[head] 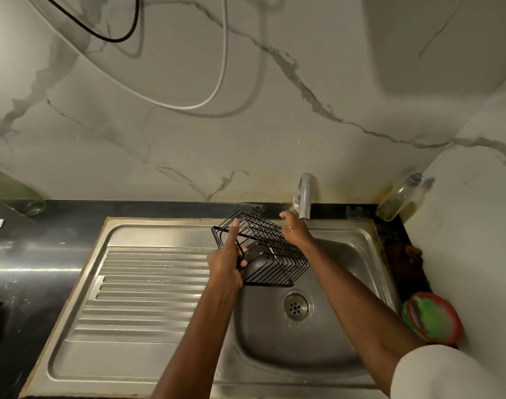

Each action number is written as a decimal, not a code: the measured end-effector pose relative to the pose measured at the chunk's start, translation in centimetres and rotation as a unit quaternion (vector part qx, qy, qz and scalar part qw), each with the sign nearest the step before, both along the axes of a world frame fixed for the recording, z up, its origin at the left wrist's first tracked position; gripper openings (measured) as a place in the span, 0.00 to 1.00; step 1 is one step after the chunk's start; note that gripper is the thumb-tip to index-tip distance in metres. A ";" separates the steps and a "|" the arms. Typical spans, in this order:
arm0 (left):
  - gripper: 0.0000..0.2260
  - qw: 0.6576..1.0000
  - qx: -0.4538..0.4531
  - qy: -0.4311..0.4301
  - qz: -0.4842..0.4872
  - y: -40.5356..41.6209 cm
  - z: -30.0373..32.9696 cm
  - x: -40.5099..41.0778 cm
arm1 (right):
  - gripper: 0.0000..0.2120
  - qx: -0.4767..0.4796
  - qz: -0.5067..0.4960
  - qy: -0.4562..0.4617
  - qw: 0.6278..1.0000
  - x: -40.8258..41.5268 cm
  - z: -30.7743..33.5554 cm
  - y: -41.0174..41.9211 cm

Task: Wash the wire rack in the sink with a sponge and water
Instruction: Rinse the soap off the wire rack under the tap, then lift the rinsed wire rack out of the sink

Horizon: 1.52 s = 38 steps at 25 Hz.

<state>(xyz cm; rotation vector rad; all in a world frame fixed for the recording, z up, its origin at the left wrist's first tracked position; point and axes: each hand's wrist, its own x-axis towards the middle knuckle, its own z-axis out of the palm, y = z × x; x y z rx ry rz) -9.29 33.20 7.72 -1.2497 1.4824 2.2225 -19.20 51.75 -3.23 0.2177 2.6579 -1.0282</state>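
While the left hand (227, 259) grips the black wire rack (263, 249) by its near-left end, thumb raised along the frame and fingers curled through the wires, the rack hangs tilted above the basin of the steel sink (303, 341), clear of the bottom. Beyond that hand, on the rack's far right corner, the right hand (293, 230) rests with its fingers reaching up toward the spout of the chrome tap (305, 197); whether those fingers are closed round anything I cannot tell, since they lie partly behind the rack and blur against the tap. Below both hands sits the round drain (296, 307) in the basin floor. To the left of the left hand stretches the ribbed draining board (142, 286) of the sink, and farther left the dark tabletop (21, 272) carries a green glass bottle (13, 191) lying on its side against the marble wall (188, 125). To the right of the right hand, in the corner, a clear bottle (400, 198) with yellowish liquid stands, and nearer, a red dish with a green sponge (433, 318) rests beside the sink's right rim.
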 end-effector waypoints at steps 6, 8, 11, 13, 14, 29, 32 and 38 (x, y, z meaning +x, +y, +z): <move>0.29 1.000 0.013 0.005 0.003 0.3 -0.2 -0.3 | 0.10 -0.191 -0.141 0.047 0.970 -0.2 2.1 1.7; 0.27 1.000 0.015 0.005 0.004 0.1 0.1 -0.5 | 0.08 -0.265 -0.202 0.058 0.941 0.5 2.3 2.9; 0.26 1.000 0.013 0.001 -0.003 -0.1 0.0 -0.8 | 0.10 -0.322 -0.286 0.035 0.902 1.7 1.3 4.3; 0.24 1.000 0.014 0.000 -0.009 -0.3 0.0 -0.9 | 0.09 -0.315 -0.291 -0.008 0.903 3.3 0.2 4.5; 0.23 1.000 0.022 -0.002 -0.013 -0.5 -0.1 -1.1 | 0.09 -0.305 -0.273 -0.033 0.912 4.3 -0.3 4.5; 0.16 0.983 0.005 -0.028 -0.183 -1.8 -4.9 2.7 | 0.46 -0.217 -0.349 -0.011 0.912 15.0 4.3 3.7; 0.24 0.968 -0.024 0.056 -0.243 -0.4 -2.7 5.1 | 0.30 -0.130 -0.304 0.113 0.937 16.7 5.8 5.5; 0.27 0.959 -0.040 -0.068 -0.271 0.4 -6.8 3.9 | 0.38 -0.110 -0.357 -0.087 0.924 19.6 2.2 4.9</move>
